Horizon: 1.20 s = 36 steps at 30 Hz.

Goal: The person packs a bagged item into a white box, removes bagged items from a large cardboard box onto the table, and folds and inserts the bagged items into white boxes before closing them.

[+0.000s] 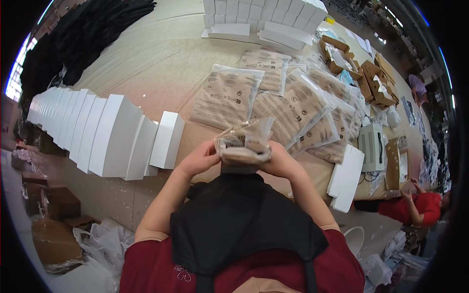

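Close to my chest, a folded clear plastic bag with beige contents (pixel 244 151) is held between both hands, slightly blurred. My left hand (pixel 201 159) grips its left side, thumb bent against the plastic. On the opposite side, my right hand (pixel 279 160) is closed around the edge, its fingers partly hidden behind the bag. Just beyond lie several flat printed plastic bags (pixel 227 95) with brown contents, overlapping toward the right. A white box (pixel 167 140) stands to the left of my left hand.
A long row of white boxes (pixel 110 136) lines the table's left edge. More white boxes (pixel 266 12) are stacked at the back. Flat white cartons (pixel 346 177), a grey-green machine (pixel 371 146) and open cardboard boxes (pixel 378 90) sit right. A person in red (pixel 422 207) works at far right.
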Motion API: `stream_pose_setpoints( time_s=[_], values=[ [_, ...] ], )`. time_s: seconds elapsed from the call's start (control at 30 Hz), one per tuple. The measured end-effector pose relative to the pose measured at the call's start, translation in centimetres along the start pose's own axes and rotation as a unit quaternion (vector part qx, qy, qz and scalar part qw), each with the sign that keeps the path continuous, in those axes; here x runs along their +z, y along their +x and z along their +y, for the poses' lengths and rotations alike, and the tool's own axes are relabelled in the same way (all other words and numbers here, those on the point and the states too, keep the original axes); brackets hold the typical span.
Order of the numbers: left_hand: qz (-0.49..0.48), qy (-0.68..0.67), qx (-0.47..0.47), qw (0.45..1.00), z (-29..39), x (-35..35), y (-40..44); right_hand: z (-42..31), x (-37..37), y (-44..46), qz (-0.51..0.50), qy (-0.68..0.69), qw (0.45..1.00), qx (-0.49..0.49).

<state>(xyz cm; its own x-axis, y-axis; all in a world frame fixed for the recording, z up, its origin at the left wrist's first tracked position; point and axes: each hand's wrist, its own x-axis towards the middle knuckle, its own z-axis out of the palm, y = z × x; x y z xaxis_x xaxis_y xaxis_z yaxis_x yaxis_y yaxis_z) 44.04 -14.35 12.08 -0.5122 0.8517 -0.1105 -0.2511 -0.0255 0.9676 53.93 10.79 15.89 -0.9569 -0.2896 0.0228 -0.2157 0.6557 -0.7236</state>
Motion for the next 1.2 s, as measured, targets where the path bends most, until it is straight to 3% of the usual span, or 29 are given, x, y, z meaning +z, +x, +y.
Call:
stream_pose_setpoints(
  time_s=[0.03, 0.13, 0.17, 0.23, 0.3, 0.33, 0.43, 0.53, 0.63, 0.7, 0.73, 0.77, 0.87, 0.9, 1.03, 1.13, 1.2],
  values=[
    [0.001, -0.002, 0.017, 1.0, 0.7, 0.9, -0.2, -1.8, -1.5, -0.5, -0.036, 0.132, 0.99, 0.026],
    [0.01, 0.027, 0.009, 1.0, 0.9, 1.3, -0.7, -3.0, -0.5, -0.9, 0.091, 0.38, 0.921, 0.002],
    [0.024, 0.042, 0.016, 0.999, 0.9, 1.3, -0.5, -2.6, 0.2, -1.1, 0.132, 0.371, 0.919, 0.025],
    [0.038, 0.034, 0.017, 0.999, 0.6, 1.2, -0.1, 0.0, 1.8, -1.6, 0.133, 0.103, 0.985, 0.039],
    [0.061, 0.007, -0.007, 0.998, 0.7, 2.0, -0.2, -0.2, 2.3, -2.0, 0.145, -0.119, 0.982, 0.0],
    [0.076, -0.007, -0.02, 0.997, 0.8, 2.3, -0.4, -1.2, 2.2, -2.1, 0.146, -0.099, 0.984, 0.016],
    [0.096, 0.24, 0.107, 0.96, 0.3, 1.8, 0.2, -2.4, 2.1, -2.0, 0.178, 0.0, 0.983, 0.054],
    [0.142, 0.37, 0.02, 0.918, 1.3, 3.2, 0.2, -0.3, 3.5, -2.1, 0.188, -0.065, 0.979, -0.055],
    [0.163, 0.506, 0.001, 0.847, 1.1, 4.0, 0.5, -0.8, 4.0, -1.5, 0.147, -0.174, 0.972, -0.05],
    [0.168, 0.191, 0.031, 0.967, 0.5, 2.8, 0.2, -1.0, 3.6, -1.4, 0.147, -0.2, 0.966, -0.074],
    [0.159, 0.02, 0.039, 0.986, -0.2, 2.1, -0.3, -1.0, 3.8, -1.6, 0.146, -0.209, 0.964, -0.08],
    [0.18, -0.153, 0.009, 0.972, -0.8, 1.0, -0.4, -0.9, 4.0, -1.8, 0.139, -0.207, 0.965, -0.081],
    [0.152, -0.147, 0.002, 0.977, -0.6, 1.8, 0.1, -0.5, 4.3, -2.1, 0.125, -0.212, 0.966, -0.084],
    [0.073, -0.163, -0.033, 0.983, -0.6, 2.2, 0.4, -0.6, 4.4, -2.0, 0.13, -0.218, 0.964, -0.083],
    [0.148, -0.053, -0.009, 0.988, -3.5, 4.3, 1.3, -0.7, 4.0, -2.1, 0.112, -0.228, 0.963, -0.087],
    [0.187, -0.05, 0.014, 0.981, -4.1, 5.0, 1.1, -0.7, 3.3, -3.3, 0.215, -0.046, 0.968, -0.12],
    [0.206, -0.046, 0.018, 0.977, -3.6, 5.8, 0.8, 0.5, 4.0, -5.2, 0.331, 0.043, 0.943, 0.014]
  ],
)
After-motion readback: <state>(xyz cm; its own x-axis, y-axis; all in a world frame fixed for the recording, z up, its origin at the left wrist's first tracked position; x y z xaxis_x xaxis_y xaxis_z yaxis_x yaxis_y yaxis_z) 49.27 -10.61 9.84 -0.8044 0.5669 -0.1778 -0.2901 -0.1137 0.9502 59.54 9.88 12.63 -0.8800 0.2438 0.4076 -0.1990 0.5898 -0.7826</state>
